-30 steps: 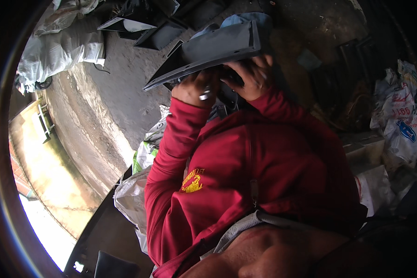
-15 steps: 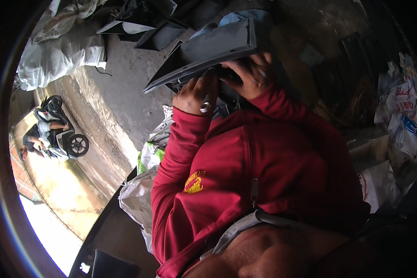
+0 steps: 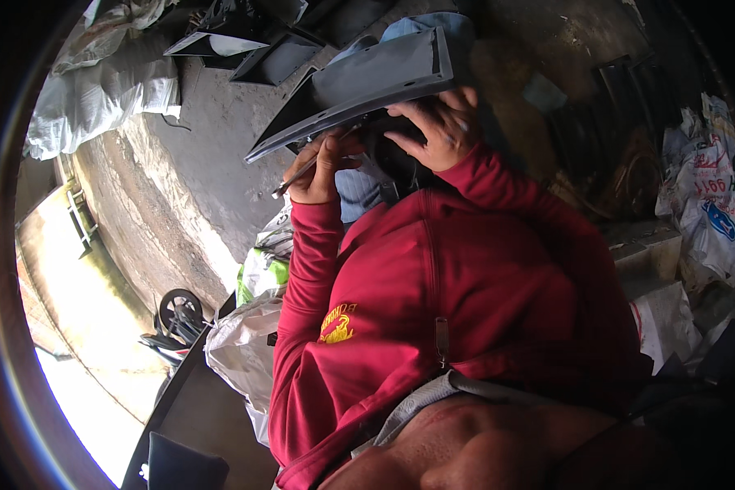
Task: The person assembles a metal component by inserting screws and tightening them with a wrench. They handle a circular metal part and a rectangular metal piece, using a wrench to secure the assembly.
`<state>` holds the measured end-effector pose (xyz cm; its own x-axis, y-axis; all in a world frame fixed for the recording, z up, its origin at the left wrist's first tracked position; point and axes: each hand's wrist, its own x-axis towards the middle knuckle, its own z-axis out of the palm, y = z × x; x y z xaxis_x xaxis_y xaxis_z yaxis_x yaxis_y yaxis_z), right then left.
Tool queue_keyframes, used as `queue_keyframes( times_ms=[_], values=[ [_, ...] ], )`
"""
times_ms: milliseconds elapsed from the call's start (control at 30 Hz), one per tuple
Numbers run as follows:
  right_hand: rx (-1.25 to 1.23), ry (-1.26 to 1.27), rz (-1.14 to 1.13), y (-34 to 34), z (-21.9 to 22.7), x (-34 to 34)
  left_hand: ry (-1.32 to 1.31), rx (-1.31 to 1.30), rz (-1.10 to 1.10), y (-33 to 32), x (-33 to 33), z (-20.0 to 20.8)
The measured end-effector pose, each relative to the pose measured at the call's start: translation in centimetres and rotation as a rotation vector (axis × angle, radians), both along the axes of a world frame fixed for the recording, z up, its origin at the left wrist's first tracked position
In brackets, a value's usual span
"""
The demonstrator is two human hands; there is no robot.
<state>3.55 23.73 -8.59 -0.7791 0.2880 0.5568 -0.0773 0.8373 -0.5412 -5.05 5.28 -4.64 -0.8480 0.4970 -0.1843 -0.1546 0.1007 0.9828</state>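
A dark grey, box-like panel (image 3: 376, 73) with a wide flange and small holes lies tilted above the knees, its right end higher. Below its left part, my left hand (image 3: 317, 167) is closed round a thin, dark rod-like tool (image 3: 302, 176). The tool's upper end reaches toward the panel's underside, where its tip is hard to make out. At the panel's right end my right hand (image 3: 443, 131) holds the edge, thumb and forefinger apart below it. Some of its fingers are partly hidden by shadow and the panel.
More dark panels (image 3: 278, 59) lie on the concrete floor at the far left, near white sacks (image 3: 110, 102). Printed sacks (image 3: 705, 192) stand at the right. A plastic bag (image 3: 241, 343) lies by my left elbow. Outside at the left, part of a motorcycle (image 3: 180, 314) shows.
My left hand has moved left and turned, bringing the rod-like tool into sight. My right hand and the panel stay nearly in place. The motorcycle outside has moved nearer.
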Motion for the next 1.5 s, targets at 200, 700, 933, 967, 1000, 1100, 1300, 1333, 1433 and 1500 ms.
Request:
queue_keyframes(
  times_ms=[200, 700, 933, 967, 1000, 1100, 1300, 1333, 1433, 1500],
  values=[
    [-0.007, -0.023, 0.016, -0.2, 0.5, 0.2, 0.850, -0.464, -0.235, 1.5, 0.0, 1.8],
    [0.009, -0.041, 0.020, -0.4, 0.6, 0.1, -0.276, 0.093, 0.025, -1.2, -1.2, -0.6],
    [0.000, -0.002, 0.023, -0.1, 0.3, 0.3, 0.596, -0.376, -0.163, 0.5, 0.0, 1.8],
    [0.004, 0.000, 0.015, -0.1, 0.3, 0.3, 0.814, -0.488, -0.211, 1.1, -0.1, 2.0],
    [0.009, 0.003, 0.006, -0.2, 0.3, 0.2, 0.960, -0.471, -0.271, 1.8, -0.1, 2.5],
    [-0.001, -0.008, 0.017, -0.2, 0.3, 0.3, 0.988, -0.551, -0.321, 2.9, -0.3, 2.9],
    [0.032, -0.013, -0.006, -0.2, 0.0, 0.4, 0.893, -0.735, -0.431, 4.2, -0.6, 2.4],
    [0.046, -0.012, -0.020, -0.2, 0.1, 0.3, 0.787, -0.564, -0.404, 3.3, -1.6, 1.4],
    [0.103, -0.012, -0.029, -0.5, -0.3, 0.2, -0.167, -0.065, -0.168, -0.4, -2.3, -0.1],
    [0.139, -0.048, -0.036, -0.7, 0.0, 0.0, -0.196, -0.074, -0.011, -0.2, -0.9, 0.2]
  ],
)
